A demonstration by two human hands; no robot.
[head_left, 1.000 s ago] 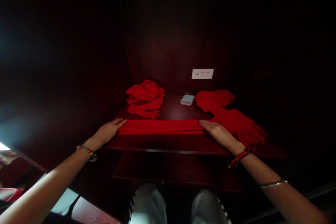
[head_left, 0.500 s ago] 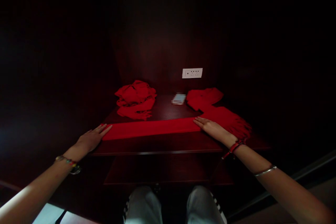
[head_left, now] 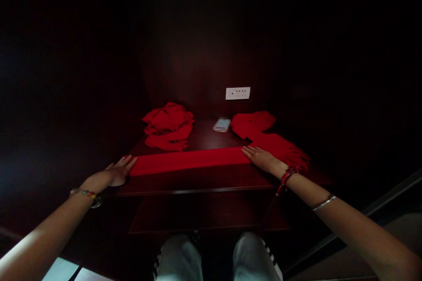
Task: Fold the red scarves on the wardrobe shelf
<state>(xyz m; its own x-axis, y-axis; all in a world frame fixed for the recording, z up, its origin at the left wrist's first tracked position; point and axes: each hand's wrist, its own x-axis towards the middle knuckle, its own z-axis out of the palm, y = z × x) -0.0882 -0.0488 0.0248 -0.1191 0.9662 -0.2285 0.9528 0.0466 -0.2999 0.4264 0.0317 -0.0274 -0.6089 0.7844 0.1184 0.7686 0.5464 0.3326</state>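
Touching cloth (head_left: 189, 161) near shelf edge (head_left: 198, 191)

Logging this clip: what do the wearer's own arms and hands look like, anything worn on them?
Both hands, left and right, are ungloved, with no sleeves in view on the forearms. The left wrist carries a bracelet with coloured beads. The right wrist has a red cord bracelet, with a thin silvery bangle farther up that forearm.

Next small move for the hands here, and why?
I'd probably have the left hand nudge its end of the flat red strip slightly back: the strip slants, that end nearer the shelf's front edge, while the right hand lies on the other end.
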